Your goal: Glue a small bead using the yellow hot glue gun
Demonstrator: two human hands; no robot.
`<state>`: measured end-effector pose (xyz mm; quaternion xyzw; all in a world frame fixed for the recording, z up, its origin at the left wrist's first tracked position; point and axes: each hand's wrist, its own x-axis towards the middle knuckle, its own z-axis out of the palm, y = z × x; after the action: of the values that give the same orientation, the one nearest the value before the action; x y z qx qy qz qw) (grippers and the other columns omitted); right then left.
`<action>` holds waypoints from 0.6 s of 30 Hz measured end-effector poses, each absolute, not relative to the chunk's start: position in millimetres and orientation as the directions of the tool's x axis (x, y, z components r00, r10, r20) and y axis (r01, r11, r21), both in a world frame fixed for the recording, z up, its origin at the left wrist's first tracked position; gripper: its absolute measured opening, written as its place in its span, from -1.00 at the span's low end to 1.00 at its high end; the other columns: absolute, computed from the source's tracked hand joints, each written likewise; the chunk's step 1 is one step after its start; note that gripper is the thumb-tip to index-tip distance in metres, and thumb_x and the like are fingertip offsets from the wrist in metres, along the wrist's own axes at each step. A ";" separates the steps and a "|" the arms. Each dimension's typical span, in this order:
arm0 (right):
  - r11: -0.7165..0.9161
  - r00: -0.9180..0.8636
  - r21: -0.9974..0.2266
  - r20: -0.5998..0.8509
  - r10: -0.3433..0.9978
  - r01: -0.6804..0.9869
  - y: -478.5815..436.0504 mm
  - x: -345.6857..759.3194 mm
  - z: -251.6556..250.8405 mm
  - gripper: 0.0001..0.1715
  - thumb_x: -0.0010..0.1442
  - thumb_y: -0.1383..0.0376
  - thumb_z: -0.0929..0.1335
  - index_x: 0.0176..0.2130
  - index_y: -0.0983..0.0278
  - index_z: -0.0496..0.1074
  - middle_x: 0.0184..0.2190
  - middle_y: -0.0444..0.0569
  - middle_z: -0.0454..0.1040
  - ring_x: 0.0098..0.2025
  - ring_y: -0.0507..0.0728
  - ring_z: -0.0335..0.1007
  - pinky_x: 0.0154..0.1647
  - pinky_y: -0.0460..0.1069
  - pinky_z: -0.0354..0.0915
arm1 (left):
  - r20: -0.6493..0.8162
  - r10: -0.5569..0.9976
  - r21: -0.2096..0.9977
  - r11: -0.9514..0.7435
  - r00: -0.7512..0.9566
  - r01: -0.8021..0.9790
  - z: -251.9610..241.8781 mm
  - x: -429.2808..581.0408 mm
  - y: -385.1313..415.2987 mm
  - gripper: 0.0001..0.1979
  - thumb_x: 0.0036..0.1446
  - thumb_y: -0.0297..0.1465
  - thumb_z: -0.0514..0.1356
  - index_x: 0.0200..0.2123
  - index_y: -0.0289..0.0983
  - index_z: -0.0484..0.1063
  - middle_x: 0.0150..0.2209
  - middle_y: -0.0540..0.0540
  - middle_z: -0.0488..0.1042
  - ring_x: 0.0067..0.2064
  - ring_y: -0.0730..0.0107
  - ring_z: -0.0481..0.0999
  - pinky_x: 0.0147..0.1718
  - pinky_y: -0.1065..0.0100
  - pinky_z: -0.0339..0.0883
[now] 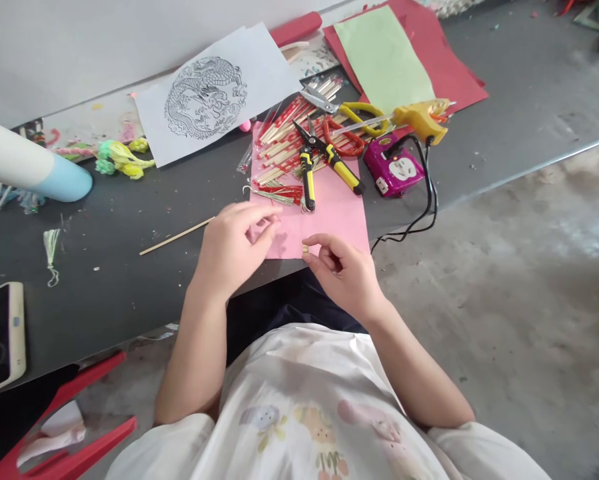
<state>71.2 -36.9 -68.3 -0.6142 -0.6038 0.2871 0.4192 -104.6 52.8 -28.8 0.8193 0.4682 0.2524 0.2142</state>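
Note:
My right hand (346, 273) pinches a tiny pale yellowish piece (305, 249) between thumb and forefinger over the front edge of a pink sheet (336, 223). My left hand (236, 243) hovers at the left of this sheet, its thumb and forefinger curved and apart with nothing visible between them. A thin wooden stick (176, 237) lies on the table, its right end passing behind my left hand. Just beyond my hands are yellow-and-black pliers (306, 179) and a red tassel (284, 192). Behind them lie several wooden sticks with red wrapping (282, 147).
A yellow glue gun (422, 120) and a purple power socket (394, 170) with black cables stand on the right. Scissors (364, 117), a dragon drawing (206, 100) and a green sheet (386, 57) lie farther back. To the left are a phone (16, 333) and a pale tassel (50, 250).

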 end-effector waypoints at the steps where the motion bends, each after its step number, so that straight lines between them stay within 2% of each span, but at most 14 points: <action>1: 0.117 0.088 -0.825 0.197 0.976 0.552 -37.2 70.8 -64.9 -0.83 0.25 0.30 0.34 -0.15 0.26 0.49 -0.61 -0.25 0.12 -0.55 -0.05 0.09 -0.43 -0.14 0.15 | 0.169 0.891 0.643 -0.424 0.422 0.637 -28.2 -104.2 45.1 -0.79 0.19 -0.35 0.21 -0.15 -0.20 0.60 -0.20 -0.07 0.62 -0.26 0.37 0.54 -0.19 0.35 0.40; 3: 0.179 0.055 -0.758 0.272 0.961 0.627 -37.5 69.8 -59.4 -0.82 0.27 0.29 0.32 -0.14 0.26 0.49 -0.59 -0.22 0.21 -0.55 -0.04 0.12 -0.43 -0.13 0.16 | 0.078 0.908 0.739 -0.329 0.411 0.588 -28.8 -103.2 31.6 -0.79 0.19 -0.27 0.23 -0.20 -0.20 0.62 -0.26 -0.06 0.63 -0.33 0.41 0.54 -0.32 0.41 0.39; 6: 0.250 0.009 -0.669 0.358 0.934 0.700 -37.0 67.5 -55.6 -0.79 0.30 0.28 0.29 -0.14 0.26 0.49 -0.56 -0.16 0.33 -0.54 -0.01 0.17 -0.40 -0.11 0.19 | -0.056 0.911 0.873 -0.153 0.408 0.462 -32.3 -101.8 19.3 -0.76 0.16 -0.18 0.27 -0.23 -0.18 0.63 -0.24 -0.07 0.65 -0.28 0.37 0.59 -0.34 0.44 0.42; 9: 0.295 -0.033 -0.622 0.396 0.918 0.726 -35.6 65.2 -54.5 -0.77 0.31 0.30 0.27 -0.13 0.27 0.50 -0.55 -0.13 0.36 -0.53 0.00 0.19 -0.40 -0.10 0.20 | -0.151 0.913 0.940 0.014 0.380 0.340 -37.0 -101.0 15.7 -0.72 0.07 -0.15 0.34 -0.24 -0.21 0.64 -0.30 -0.08 0.65 -0.35 0.37 0.58 -0.40 0.44 0.43; 13: 0.275 -0.001 -0.688 0.370 0.929 0.672 -33.5 63.8 -52.2 -0.81 0.28 0.27 0.32 -0.14 0.25 0.50 -0.58 -0.18 0.31 -0.55 -0.02 0.15 -0.44 -0.12 0.18 | -0.223 0.914 0.966 0.159 0.338 0.205 -44.1 -101.9 16.4 -0.70 0.04 -0.11 0.36 -0.32 -0.23 0.64 -0.44 -0.07 0.61 -0.52 0.50 0.43 -0.55 0.47 0.32; 18: 0.250 0.067 -0.754 0.362 0.930 0.607 -33.5 62.8 -48.9 -0.86 0.26 0.27 0.37 -0.22 0.24 0.54 -0.61 -0.21 0.20 -0.57 -0.04 0.11 -0.48 -0.12 0.14 | -0.260 0.901 0.966 0.241 0.348 0.096 -48.9 -104.0 14.3 -0.71 0.03 -0.12 0.37 -0.36 -0.24 0.63 -0.45 -0.08 0.60 -0.49 0.51 0.45 -0.54 0.48 0.32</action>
<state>62.8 -33.5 -48.9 -0.5839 -0.6579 0.1842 0.4385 -104.0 14.3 -48.9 0.5267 0.4733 0.3193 0.6298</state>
